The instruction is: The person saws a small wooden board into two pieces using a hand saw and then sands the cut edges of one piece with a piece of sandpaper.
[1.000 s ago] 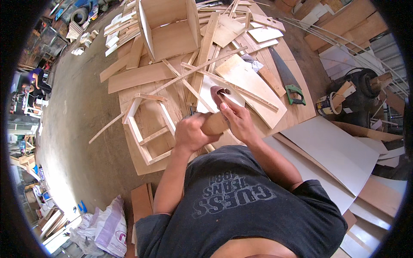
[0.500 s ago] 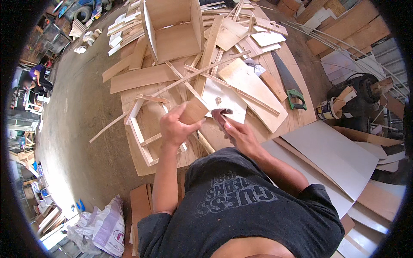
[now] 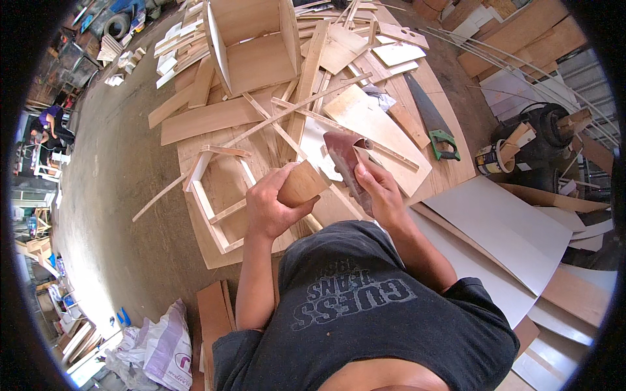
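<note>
My left hand (image 3: 268, 207) is closed round a small flat wooden block (image 3: 304, 184), thumb along its near edge. In my right hand (image 3: 381, 192) is a folded piece of reddish-brown sandpaper (image 3: 344, 153), its top edge curled over and my thumb pressed on it. The block and the sandpaper are held a little apart, in front of my chest and above the near side of the plywood table (image 3: 336, 207). Left of my left hand, a light wooden frame (image 3: 207, 202) lies on the table.
An open plywood box (image 3: 261, 62) stands at the far side among loose boards and strips. A green-handled handsaw (image 3: 430, 120) lies to the right. Large grey-white panels (image 3: 495, 228) lean at my right, near a bucket (image 3: 499, 158). Another person (image 3: 53, 124) is far left.
My right hand has moved up and away from the block, and more of the sandpaper shows. The left hand has shifted slightly, still holding the block.
</note>
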`<state>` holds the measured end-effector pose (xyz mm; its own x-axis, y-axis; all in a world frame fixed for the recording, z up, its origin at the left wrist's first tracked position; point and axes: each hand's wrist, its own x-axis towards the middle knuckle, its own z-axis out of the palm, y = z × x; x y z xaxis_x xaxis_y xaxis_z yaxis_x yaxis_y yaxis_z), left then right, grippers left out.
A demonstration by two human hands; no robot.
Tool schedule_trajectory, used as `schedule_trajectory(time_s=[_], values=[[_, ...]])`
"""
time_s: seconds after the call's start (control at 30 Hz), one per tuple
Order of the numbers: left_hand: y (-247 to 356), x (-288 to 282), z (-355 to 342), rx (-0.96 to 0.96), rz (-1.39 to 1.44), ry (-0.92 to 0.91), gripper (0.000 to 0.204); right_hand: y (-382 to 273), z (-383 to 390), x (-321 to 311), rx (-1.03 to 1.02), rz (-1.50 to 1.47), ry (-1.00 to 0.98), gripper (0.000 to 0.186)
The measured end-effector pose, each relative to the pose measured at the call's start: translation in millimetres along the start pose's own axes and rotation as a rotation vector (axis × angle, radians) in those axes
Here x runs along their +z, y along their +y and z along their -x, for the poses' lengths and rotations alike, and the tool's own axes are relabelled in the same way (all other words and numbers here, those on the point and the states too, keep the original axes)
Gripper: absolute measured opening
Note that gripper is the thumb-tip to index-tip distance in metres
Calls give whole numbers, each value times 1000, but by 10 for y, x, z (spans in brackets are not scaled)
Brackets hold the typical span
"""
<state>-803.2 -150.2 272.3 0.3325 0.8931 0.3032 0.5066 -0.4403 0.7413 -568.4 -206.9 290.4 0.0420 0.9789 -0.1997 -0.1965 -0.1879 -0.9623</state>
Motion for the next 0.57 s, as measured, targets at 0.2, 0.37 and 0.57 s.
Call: schedule_trajectory(time_s=[0.2,0.37,0.57], values=[[-79,18,144,-26,277,-7,68,19,16,-33,123,-186,-2,55],[16,133,247,-191,806,-23,74,49,-43,-39,48,-184,-43,57],[-58,285,320,-332,1103,-129,80,55,-102,-11,-152,-92,-108,64]])
